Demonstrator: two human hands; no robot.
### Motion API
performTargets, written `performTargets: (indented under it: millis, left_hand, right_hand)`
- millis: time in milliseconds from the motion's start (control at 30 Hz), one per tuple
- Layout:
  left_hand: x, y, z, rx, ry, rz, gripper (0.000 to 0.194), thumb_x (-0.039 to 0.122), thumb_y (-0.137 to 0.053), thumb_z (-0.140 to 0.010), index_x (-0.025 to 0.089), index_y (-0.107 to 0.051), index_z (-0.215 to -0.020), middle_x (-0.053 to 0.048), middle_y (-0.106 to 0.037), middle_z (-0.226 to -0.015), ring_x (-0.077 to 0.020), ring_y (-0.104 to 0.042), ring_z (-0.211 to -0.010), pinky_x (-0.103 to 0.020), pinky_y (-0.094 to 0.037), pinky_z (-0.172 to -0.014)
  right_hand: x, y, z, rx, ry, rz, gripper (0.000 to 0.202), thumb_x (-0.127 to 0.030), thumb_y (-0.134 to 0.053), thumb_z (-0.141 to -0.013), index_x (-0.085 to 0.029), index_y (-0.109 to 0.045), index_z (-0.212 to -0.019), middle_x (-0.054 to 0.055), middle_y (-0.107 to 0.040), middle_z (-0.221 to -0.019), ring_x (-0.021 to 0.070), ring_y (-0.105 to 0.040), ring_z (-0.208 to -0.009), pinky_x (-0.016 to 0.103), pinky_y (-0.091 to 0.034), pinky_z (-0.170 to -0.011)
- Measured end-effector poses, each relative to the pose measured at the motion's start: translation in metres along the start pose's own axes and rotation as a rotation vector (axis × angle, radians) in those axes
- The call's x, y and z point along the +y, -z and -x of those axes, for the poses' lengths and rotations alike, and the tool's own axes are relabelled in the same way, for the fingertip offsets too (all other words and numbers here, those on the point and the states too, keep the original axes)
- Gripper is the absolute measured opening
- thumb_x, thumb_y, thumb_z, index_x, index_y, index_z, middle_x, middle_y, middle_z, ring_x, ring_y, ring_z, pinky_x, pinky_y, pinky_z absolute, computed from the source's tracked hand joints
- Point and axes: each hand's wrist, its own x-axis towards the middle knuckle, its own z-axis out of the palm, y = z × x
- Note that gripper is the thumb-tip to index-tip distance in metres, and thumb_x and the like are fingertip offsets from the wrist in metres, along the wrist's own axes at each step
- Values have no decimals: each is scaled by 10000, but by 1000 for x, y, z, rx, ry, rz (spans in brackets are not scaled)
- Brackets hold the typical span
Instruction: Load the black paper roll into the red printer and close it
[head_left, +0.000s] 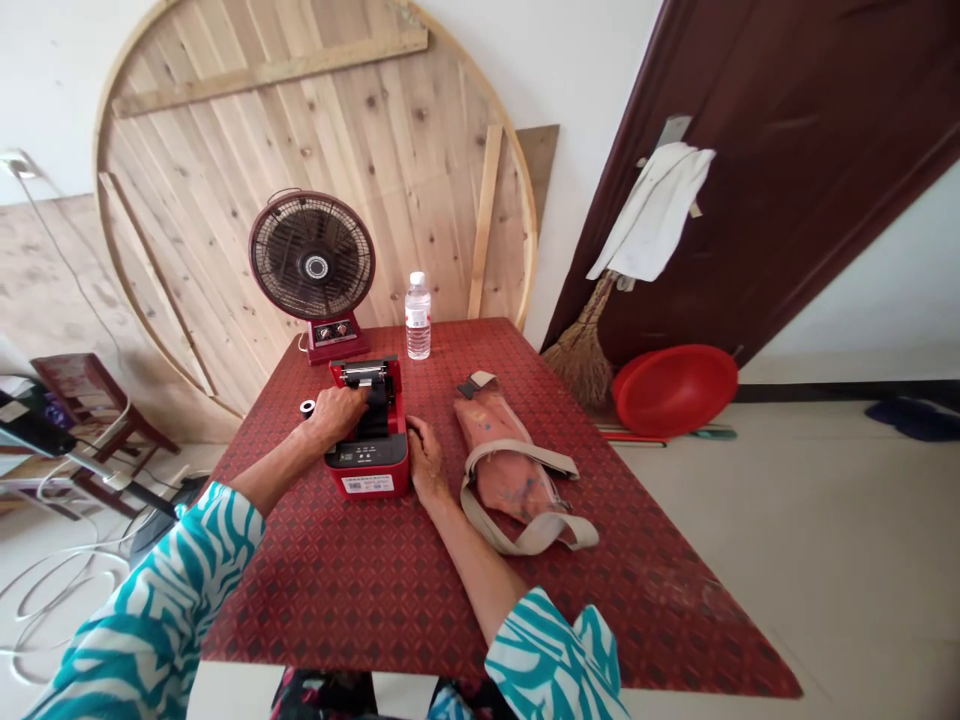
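A red and black label or receipt printer (367, 455) stands on the table with its lid raised. My left hand (339, 412) reaches over its left side into the open top, fingers bent down near the roller; what they pinch there, if anything, is hidden. Along the printer's right side, my right hand (426, 462) grips the casing with curled fingers. A small roll (307, 408) with a white end shows just behind my left wrist. To the right of my right hand lies an orange-pink pouch (504, 455) with a beige strap (517, 545).
A red-framed fan (315, 265) and a water bottle (418, 318) stand at the back of the patterned table (360, 590). Behind leans a large round wooden board (375, 150). By the door are a straw broom (585, 350) and a red basin (675, 390). Cables (67, 590) lie left.
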Motion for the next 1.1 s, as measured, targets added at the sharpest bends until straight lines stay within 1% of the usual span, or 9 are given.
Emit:
performTargets:
  millis: [100,267,333,433,567,700,800,933,1100]
  left_hand:
    - [-4,-2,-2,-30,-33,1,310,281,-425,-920,207,-677,-1086,-148,-715,-999,-337,-676,-943,-416,-530,-745]
    - [-14,-8,-2,-23,-144,34,308,309,-469,-911,309,-645,-1163,-53,-645,-1226,-255,-641,-1054,-330,-518,-833]
    - [-16,-9,-1,17,-188,49,396,315,-469,-917,331,-529,-1308,-50,-595,-1304,-245,-622,-1092,-320,-513,-854]
    - [-15,-11,-3,48,-244,-1,590,277,-469,-918,352,-262,-1465,-91,-557,-1346,-283,-631,-1072,-378,-529,-825]
    - [-8,-13,-11,-22,-269,-105,687,238,-482,-910,311,-137,-1500,-153,-663,-1154,-328,-673,-949,-446,-540,-764]
    - [-9,-14,-12,35,-275,-54,643,225,-470,-915,314,-193,-1488,-172,-567,-1300,-323,-650,-1018,-451,-537,-809]
    - [-11,-13,-8,34,-239,-35,566,225,-453,-918,253,-286,-1458,-189,-543,-1322,-349,-629,-1053,-475,-543,-801]
    - [-8,-10,-4,42,-196,-46,500,188,-444,-912,212,-354,-1404,-209,-591,-1237,-355,-655,-992,-493,-549,-755]
    - [-1,-7,-8,31,-127,-64,416,127,-358,-923,134,-410,-1335,-225,-669,-1014,-355,-673,-950,-508,-538,-750]
  right_hand:
    - [-1,0,0,-1,14,11,325,-282,-411,-830,-207,-639,-1050,68,-657,-1092,196,-575,-1065,355,-417,-985]
    - [-2,-1,0,9,10,16,317,-274,-414,-826,-213,-635,-1044,67,-659,-1090,198,-574,-1068,363,-419,-987]
    - [-2,-1,0,6,4,7,316,-274,-416,-828,-213,-634,-1048,66,-658,-1096,198,-575,-1071,363,-417,-989]
    - [-2,-1,1,4,3,-4,316,-284,-413,-837,-211,-633,-1052,65,-656,-1094,201,-575,-1073,366,-414,-989]
    - [0,0,1,-6,-9,-4,314,-299,-425,-843,-209,-629,-1065,64,-653,-1102,203,-570,-1081,366,-409,-988]
    - [-1,-1,1,8,-18,-6,300,-287,-430,-841,-232,-637,-1052,39,-665,-1093,189,-579,-1058,350,-414,-982]
    - [-2,-1,1,7,-13,5,301,-284,-431,-840,-230,-639,-1051,41,-664,-1098,192,-581,-1062,352,-416,-983]
    - [-3,0,1,-12,2,16,299,-282,-427,-848,-233,-635,-1057,39,-659,-1103,189,-576,-1066,351,-419,-983]
    - [-4,1,1,-25,-14,17,303,-289,-427,-851,-233,-635,-1063,41,-660,-1108,187,-578,-1064,344,-420,-979]
